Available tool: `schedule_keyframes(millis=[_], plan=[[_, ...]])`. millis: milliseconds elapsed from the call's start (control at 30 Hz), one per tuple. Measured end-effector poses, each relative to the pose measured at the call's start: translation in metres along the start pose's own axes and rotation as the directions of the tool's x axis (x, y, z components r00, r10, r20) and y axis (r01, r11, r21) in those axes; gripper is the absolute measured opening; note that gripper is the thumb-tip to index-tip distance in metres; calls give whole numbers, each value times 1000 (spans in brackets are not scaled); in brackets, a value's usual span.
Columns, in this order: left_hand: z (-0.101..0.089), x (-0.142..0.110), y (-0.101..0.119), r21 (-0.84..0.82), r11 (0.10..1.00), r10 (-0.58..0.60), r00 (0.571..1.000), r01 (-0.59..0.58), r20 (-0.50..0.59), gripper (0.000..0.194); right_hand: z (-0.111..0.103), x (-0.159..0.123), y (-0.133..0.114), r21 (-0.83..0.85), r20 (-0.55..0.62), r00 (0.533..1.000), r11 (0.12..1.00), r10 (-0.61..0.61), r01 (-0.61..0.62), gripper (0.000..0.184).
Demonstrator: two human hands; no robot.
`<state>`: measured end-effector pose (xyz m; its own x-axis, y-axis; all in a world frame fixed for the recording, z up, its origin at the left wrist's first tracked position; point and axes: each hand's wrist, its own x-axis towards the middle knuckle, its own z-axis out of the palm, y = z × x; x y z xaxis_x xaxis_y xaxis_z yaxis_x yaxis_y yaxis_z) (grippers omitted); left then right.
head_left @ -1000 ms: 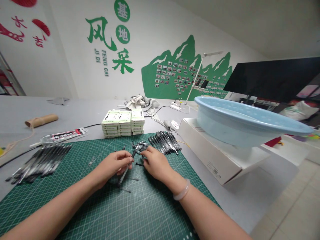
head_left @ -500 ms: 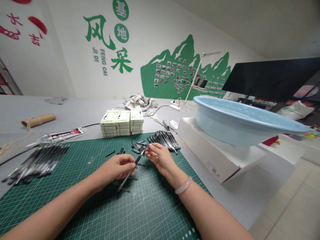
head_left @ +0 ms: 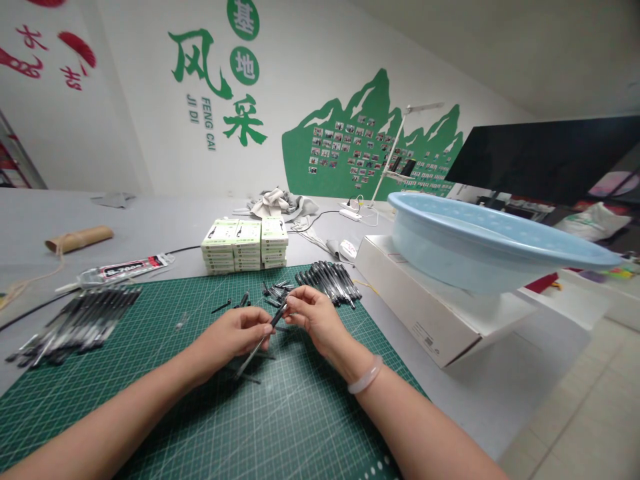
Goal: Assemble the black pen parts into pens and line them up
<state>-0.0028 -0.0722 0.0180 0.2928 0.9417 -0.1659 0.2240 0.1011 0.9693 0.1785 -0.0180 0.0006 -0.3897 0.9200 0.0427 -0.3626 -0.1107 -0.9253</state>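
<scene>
My left hand (head_left: 244, 332) is closed around a slim pen (head_left: 277, 317) with a dark grip, its clear barrel slanting down towards me. At the pen's upper end, the thumb and fingers of my right hand (head_left: 314, 316) are pinched together; whether a small part sits between them is hidden. Under the hands, several dark thin pen parts lie on the green cutting mat (head_left: 300, 420). Just beyond the right fingers is a small heap of short black pen parts (head_left: 276, 291). A row of capped black pens (head_left: 330, 281) lies beside that heap.
More pens (head_left: 80, 323) are spread at the mat's left edge, near a plastic pack (head_left: 125, 268). Stacked small boxes (head_left: 233, 243) stand behind the mat. To the right, a blue basin (head_left: 450, 247) rests on a white carton (head_left: 415, 303), its rim overhanging.
My right hand has shifted slightly left and down, bringing its fingertips onto the pen's upper end. The left hand keeps its hold on the pen.
</scene>
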Motion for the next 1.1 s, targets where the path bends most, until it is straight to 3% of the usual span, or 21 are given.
schedule_keyframes(millis=[433, 600, 767, 833, 900, 1000, 1033, 1100], plan=[[1, 1, 1, -43, 997, 60, 998, -60, 1, 29, 4, -2, 0, -7, 0, 1000, 1000, -18, 18, 33], [-12, 4, 0, -235, 965, 66, 976, -116, -208, 30, 11, -9, 1, -61, 83, 993, 995, 83, -78, 42], [-15, 5, -5, -302, 943, 38, 947, -140, -320, 31, 17, -14, 10, -252, 276, 927, 950, 254, -186, 40], [-13, 6, -4, -296, 945, 33, 943, -136, -330, 34, 16, -13, 12, -291, 263, 931, 941, 252, -172, 32], [-15, 6, -3, -276, 954, 21, 941, -120, -338, 39, 10, -8, 9, -347, 172, 958, 924, 228, -158, 22], [-26, 6, -4, -217, 972, 4, 925, -93, -380, 44, -10, 3, -2, -583, -111, 988, 799, 106, -151, 8], [-31, 7, -4, -195, 977, 4, 917, -89, -398, 44, -19, 7, -8, -710, -195, 981, 691, -6, -136, 6], [-43, 7, -6, -159, 983, 11, 902, -88, -431, 42, -35, 12, -18, -912, -253, 931, 386, -262, -139, 5]])
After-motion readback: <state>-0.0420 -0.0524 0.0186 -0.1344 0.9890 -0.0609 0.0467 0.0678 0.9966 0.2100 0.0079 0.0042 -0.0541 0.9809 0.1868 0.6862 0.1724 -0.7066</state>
